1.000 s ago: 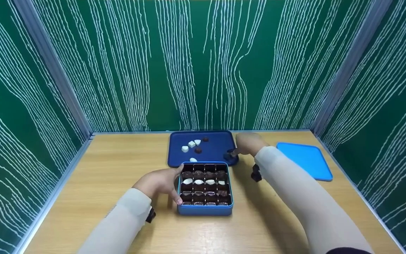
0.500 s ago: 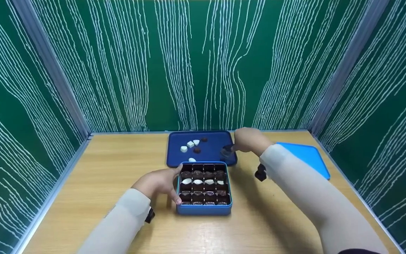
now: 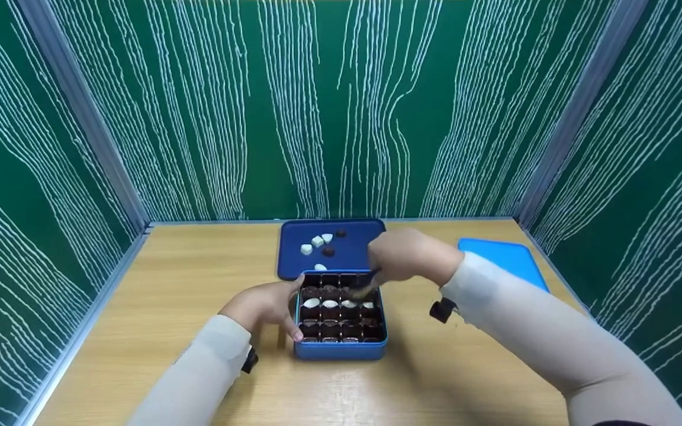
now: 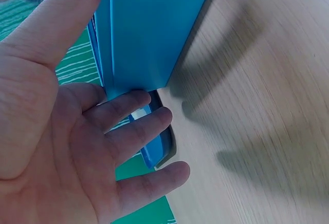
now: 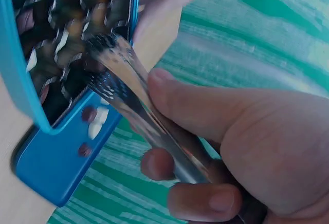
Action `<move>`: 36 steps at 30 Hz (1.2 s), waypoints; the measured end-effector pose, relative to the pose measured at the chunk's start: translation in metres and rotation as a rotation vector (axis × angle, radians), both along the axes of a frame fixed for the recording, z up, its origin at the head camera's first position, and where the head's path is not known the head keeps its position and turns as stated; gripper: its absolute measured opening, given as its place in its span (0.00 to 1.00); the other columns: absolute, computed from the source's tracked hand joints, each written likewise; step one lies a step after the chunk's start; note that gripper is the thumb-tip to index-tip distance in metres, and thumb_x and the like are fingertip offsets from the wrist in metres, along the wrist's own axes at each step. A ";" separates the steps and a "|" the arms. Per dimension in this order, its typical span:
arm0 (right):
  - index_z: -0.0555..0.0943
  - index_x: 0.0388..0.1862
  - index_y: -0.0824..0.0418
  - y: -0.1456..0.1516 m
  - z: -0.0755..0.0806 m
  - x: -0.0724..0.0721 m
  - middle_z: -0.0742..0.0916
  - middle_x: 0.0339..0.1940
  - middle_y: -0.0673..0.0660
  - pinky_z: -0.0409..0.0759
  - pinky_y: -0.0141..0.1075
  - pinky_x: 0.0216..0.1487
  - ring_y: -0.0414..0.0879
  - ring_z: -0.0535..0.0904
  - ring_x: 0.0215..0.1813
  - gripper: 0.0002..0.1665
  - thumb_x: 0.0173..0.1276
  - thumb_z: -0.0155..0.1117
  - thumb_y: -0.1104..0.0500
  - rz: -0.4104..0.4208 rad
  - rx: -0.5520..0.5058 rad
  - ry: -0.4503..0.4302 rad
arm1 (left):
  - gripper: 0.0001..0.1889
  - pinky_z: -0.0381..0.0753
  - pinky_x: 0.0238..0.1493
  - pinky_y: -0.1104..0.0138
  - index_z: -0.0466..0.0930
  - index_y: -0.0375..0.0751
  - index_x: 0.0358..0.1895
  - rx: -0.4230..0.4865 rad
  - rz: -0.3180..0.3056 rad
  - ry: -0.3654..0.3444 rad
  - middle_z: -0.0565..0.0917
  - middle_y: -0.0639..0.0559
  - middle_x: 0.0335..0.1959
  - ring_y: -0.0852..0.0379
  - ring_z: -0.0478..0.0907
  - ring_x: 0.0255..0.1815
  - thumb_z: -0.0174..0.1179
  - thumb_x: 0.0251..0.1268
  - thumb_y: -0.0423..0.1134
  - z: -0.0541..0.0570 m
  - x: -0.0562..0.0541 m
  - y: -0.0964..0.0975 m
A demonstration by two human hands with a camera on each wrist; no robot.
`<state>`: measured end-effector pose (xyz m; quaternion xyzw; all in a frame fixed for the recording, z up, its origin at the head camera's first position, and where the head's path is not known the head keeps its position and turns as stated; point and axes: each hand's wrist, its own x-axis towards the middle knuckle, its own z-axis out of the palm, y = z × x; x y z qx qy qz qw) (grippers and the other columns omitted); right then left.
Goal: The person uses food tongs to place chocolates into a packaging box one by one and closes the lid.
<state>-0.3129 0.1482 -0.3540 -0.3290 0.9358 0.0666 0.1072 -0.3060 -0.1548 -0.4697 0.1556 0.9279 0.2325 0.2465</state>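
Note:
My right hand (image 3: pixel 406 254) grips metal tongs (image 5: pixel 180 154), thumb on one side and fingers curled on the other. Their serrated tips are over the far right part of the blue box (image 3: pixel 341 351); blur hides whether anything sits between them. Inside the box, a dark divided insert holds brown chocolates and a row of white chocolates (image 3: pixel 330 304). My left hand (image 3: pixel 264 305) rests along the box's left side, thumb at the near corner and fingers toward the far one. In the left wrist view, its fingers (image 4: pixel 139 136) are mostly straight beside the blue wall.
Behind the box lies a dark blue tray (image 3: pixel 293 231) with several loose white and brown chocolates (image 3: pixel 328 251). A bright blue lid or tray (image 3: pixel 501 257) lies at the right on the wooden table (image 3: pixel 199 254). Green walls with white lines stand around the table.
My right hand has brought the tongs from the right end of the dark blue tray leftward and nearer, over the box. The left hand has stayed at the box's side.

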 end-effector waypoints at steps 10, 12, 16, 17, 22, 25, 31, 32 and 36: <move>0.73 0.19 0.48 -0.045 -0.009 0.016 0.73 0.18 0.42 0.68 0.37 0.25 0.40 0.66 0.24 0.34 0.70 0.82 0.31 0.051 0.262 0.087 | 0.79 0.61 0.94 0.41 0.41 0.54 0.97 0.006 -0.001 0.005 0.62 0.41 0.94 0.37 0.61 0.93 0.93 0.46 0.49 0.000 -0.002 0.001; 0.75 0.20 0.49 -0.050 -0.011 0.016 0.73 0.18 0.43 0.68 0.38 0.25 0.41 0.67 0.24 0.34 0.68 0.83 0.31 0.050 0.281 0.101 | 0.79 0.62 0.94 0.41 0.41 0.54 0.97 0.006 0.001 0.003 0.62 0.41 0.94 0.37 0.61 0.93 0.93 0.46 0.49 0.000 -0.002 0.001; 0.80 0.21 0.51 -0.060 -0.014 0.016 0.76 0.18 0.44 0.72 0.37 0.24 0.41 0.68 0.23 0.31 0.70 0.83 0.33 0.036 0.324 0.101 | 0.79 0.62 0.94 0.41 0.41 0.54 0.97 0.005 -0.003 0.006 0.62 0.41 0.94 0.37 0.61 0.93 0.93 0.45 0.50 0.000 -0.003 0.000; 0.81 0.22 0.51 -0.064 -0.015 0.016 0.76 0.18 0.44 0.73 0.37 0.25 0.41 0.68 0.23 0.31 0.71 0.83 0.33 0.033 0.339 0.097 | 0.80 0.62 0.94 0.41 0.41 0.54 0.97 0.005 -0.004 0.006 0.62 0.41 0.94 0.37 0.61 0.93 0.93 0.45 0.50 0.000 -0.003 0.000; 0.86 0.27 0.51 -0.080 -0.021 0.016 0.81 0.23 0.45 0.93 0.43 0.39 0.40 0.73 0.27 0.23 0.73 0.82 0.39 0.018 0.411 0.091 | 0.80 0.62 0.94 0.44 0.41 0.51 0.97 0.006 -0.024 0.022 0.63 0.39 0.93 0.38 0.62 0.93 0.93 0.46 0.50 0.000 -0.003 -0.001; 0.89 0.32 0.51 -0.087 -0.028 0.016 0.85 0.27 0.45 0.97 0.45 0.47 0.40 0.76 0.29 0.20 0.73 0.83 0.39 0.025 0.450 0.103 | 0.79 0.61 0.95 0.44 0.40 0.49 0.97 0.012 -0.034 0.025 0.64 0.38 0.92 0.38 0.61 0.93 0.93 0.48 0.49 0.000 -0.002 -0.001; 0.93 0.39 0.49 -0.095 -0.039 0.017 0.89 0.30 0.44 0.96 0.44 0.48 0.39 0.78 0.30 0.18 0.73 0.82 0.37 0.064 0.504 0.115 | 0.78 0.59 0.95 0.44 0.40 0.51 0.97 0.013 -0.022 0.011 0.62 0.38 0.93 0.38 0.60 0.94 0.93 0.49 0.47 -0.001 -0.002 -0.001; 0.93 0.39 0.49 -0.096 -0.040 0.017 0.88 0.30 0.44 0.96 0.44 0.48 0.39 0.78 0.30 0.18 0.73 0.82 0.37 0.064 0.511 0.114 | 0.79 0.59 0.95 0.44 0.40 0.50 0.97 0.013 -0.021 0.013 0.62 0.37 0.93 0.38 0.60 0.94 0.93 0.49 0.47 -0.001 -0.002 -0.001; 0.94 0.41 0.48 -0.098 -0.044 0.018 0.88 0.30 0.43 0.96 0.43 0.49 0.39 0.78 0.30 0.18 0.73 0.82 0.36 0.051 0.536 0.117 | 0.79 0.60 0.95 0.43 0.40 0.51 0.97 0.005 -0.020 0.015 0.63 0.37 0.93 0.37 0.61 0.93 0.93 0.48 0.48 -0.001 -0.002 -0.001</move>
